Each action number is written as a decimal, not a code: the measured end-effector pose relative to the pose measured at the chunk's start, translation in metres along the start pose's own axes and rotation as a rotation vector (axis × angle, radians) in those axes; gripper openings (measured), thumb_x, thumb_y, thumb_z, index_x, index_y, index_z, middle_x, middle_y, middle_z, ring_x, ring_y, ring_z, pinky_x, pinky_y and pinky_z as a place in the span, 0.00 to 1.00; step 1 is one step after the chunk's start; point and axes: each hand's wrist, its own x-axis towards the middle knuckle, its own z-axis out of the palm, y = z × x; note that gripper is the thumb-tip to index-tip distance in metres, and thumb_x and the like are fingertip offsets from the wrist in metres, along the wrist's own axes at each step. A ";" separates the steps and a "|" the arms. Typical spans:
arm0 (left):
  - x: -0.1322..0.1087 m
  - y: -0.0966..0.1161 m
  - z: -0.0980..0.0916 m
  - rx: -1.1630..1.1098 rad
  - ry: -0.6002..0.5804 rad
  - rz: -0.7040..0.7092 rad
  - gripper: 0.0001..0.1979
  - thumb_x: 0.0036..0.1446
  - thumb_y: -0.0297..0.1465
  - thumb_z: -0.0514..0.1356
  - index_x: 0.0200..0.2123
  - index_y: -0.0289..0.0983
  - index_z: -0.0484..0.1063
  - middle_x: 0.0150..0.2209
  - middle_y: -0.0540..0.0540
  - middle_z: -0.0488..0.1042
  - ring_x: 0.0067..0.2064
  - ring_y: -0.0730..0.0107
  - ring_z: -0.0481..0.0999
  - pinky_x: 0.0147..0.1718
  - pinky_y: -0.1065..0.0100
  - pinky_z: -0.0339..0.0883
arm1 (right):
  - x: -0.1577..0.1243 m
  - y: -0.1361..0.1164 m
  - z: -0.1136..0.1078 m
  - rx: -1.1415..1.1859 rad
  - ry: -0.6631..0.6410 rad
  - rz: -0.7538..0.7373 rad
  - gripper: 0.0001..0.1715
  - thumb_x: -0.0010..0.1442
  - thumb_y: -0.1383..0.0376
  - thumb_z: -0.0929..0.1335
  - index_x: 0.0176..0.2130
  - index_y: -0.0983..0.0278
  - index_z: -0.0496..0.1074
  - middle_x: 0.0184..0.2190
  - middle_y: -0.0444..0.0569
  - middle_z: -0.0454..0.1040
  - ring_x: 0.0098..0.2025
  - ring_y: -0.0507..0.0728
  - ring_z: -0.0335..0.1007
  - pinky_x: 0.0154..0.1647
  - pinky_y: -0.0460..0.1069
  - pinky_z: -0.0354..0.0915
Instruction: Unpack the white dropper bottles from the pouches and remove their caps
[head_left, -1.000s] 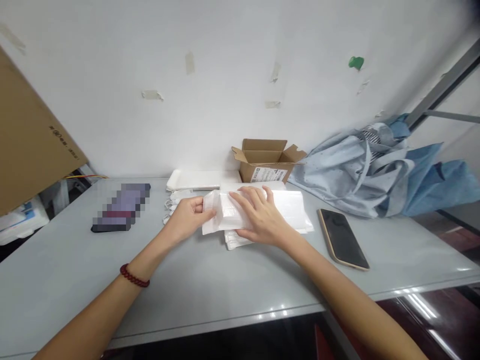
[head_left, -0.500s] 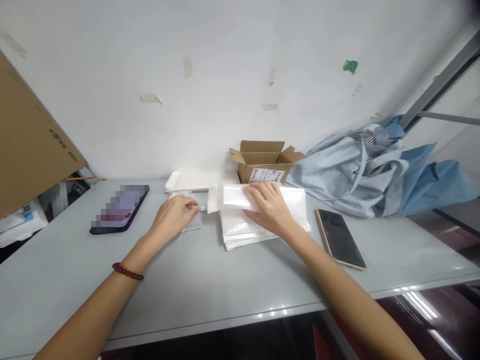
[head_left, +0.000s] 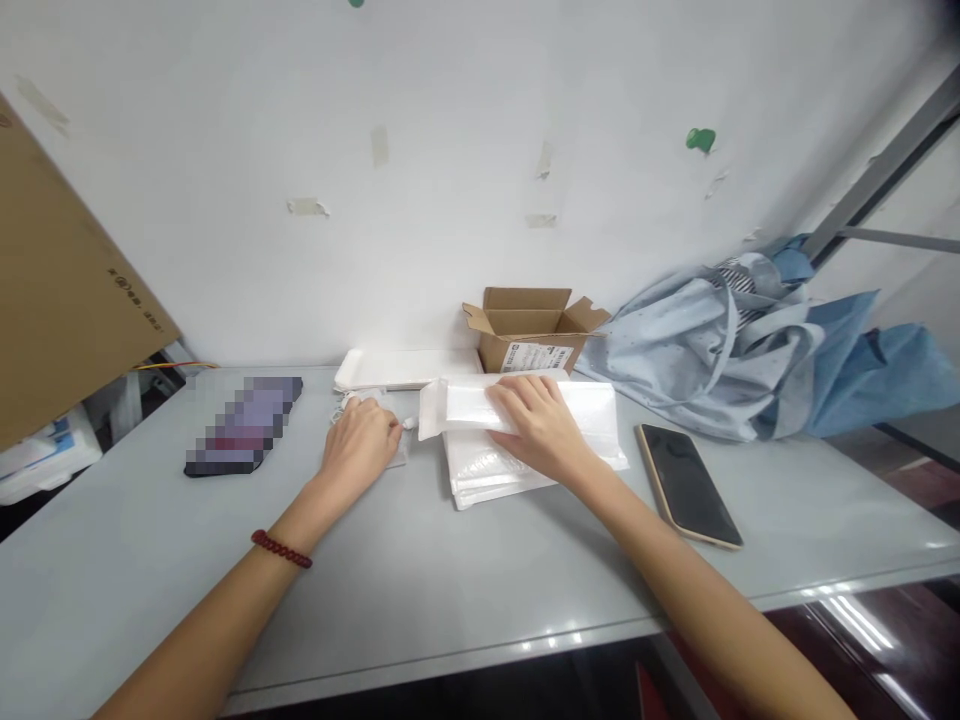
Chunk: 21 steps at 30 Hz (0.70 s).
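My left hand [head_left: 364, 437] is closed over a small clear plastic bag [head_left: 397, 455] on the table. A white cable [head_left: 345, 405] loops out behind the knuckles, and its pale tip shows just past my thumb; the fingers hide most of it. My right hand [head_left: 541, 425] is wrapped over a white padded envelope [head_left: 469, 404], whose mouth points left toward my left hand. This envelope rests on more white bubble envelopes [head_left: 487, 470]. What is inside it cannot be seen.
Behind stand an open cardboard box [head_left: 525, 325] and a flat white tray-like box [head_left: 412, 367]. A phone [head_left: 690, 485] lies right, another phone [head_left: 247, 425] left. Blue cloth bags [head_left: 697, 350] are heaped at the right; a large cardboard sheet [head_left: 67, 290] leans at the left.
My left hand has shifted slightly right and turned more palm-down over the clear bag. My right hand keeps its hold on the envelope. The view has tilted a little.
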 end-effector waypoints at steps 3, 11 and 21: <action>0.002 0.000 0.001 -0.018 -0.019 -0.013 0.15 0.60 0.32 0.52 0.33 0.38 0.80 0.36 0.39 0.76 0.46 0.49 0.69 0.34 0.60 0.66 | 0.000 0.000 0.000 0.010 -0.004 0.010 0.20 0.57 0.64 0.69 0.48 0.65 0.64 0.46 0.57 0.70 0.48 0.64 0.63 0.46 0.56 0.57; 0.003 0.003 0.004 -0.104 0.009 -0.012 0.11 0.52 0.29 0.56 0.28 0.38 0.79 0.31 0.38 0.76 0.43 0.49 0.72 0.30 0.61 0.65 | 0.000 0.000 -0.001 0.022 -0.039 0.028 0.20 0.58 0.63 0.68 0.50 0.64 0.64 0.47 0.57 0.69 0.49 0.64 0.62 0.47 0.56 0.57; 0.008 -0.032 -0.023 -0.331 0.077 -0.019 0.11 0.50 0.36 0.54 0.27 0.39 0.75 0.31 0.45 0.76 0.34 0.59 0.73 0.34 0.64 0.64 | 0.000 0.002 0.000 -0.001 -0.042 0.036 0.18 0.59 0.62 0.67 0.49 0.65 0.64 0.47 0.57 0.70 0.48 0.64 0.62 0.46 0.56 0.56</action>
